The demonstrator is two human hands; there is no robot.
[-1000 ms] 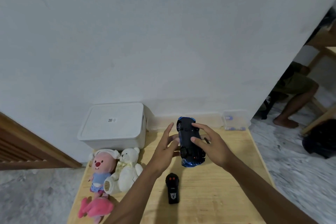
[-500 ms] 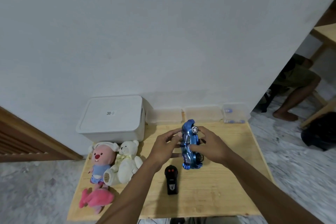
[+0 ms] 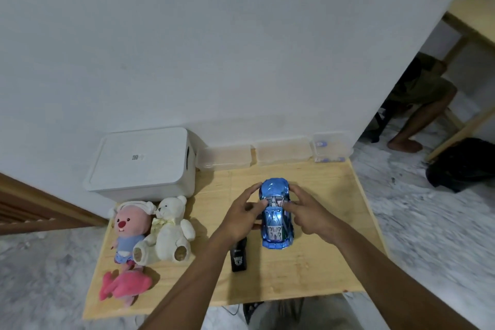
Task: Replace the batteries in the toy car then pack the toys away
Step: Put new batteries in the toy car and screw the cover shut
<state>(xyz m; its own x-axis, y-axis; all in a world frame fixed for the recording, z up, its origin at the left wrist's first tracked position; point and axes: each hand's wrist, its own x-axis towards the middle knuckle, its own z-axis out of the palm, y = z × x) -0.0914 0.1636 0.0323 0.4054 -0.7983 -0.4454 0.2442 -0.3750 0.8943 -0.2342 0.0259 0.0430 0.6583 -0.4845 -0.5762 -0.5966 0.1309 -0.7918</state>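
No writing can be read: the white box (image 3: 142,161) bears a small grey label on its lid, and the black remote (image 3: 238,258) shows a pale emblem, both too small to make out. The blue toy car (image 3: 276,220) sits wheels-down mid-worktop (image 3: 321,262). The left hand (image 3: 241,215) and the right hand (image 3: 308,211) hold it from either side, fingers half curled against its roof and flanks.

Bare counter (image 3: 334,257) lies open right of my right hand (image 3: 308,213). The toy car (image 3: 276,211) fills the gap to my left hand (image 3: 239,218), the remote (image 3: 238,258) just below it. Plush toys (image 3: 160,230) and a white box (image 3: 139,166) block the left; clear containers (image 3: 282,151) line the wall.
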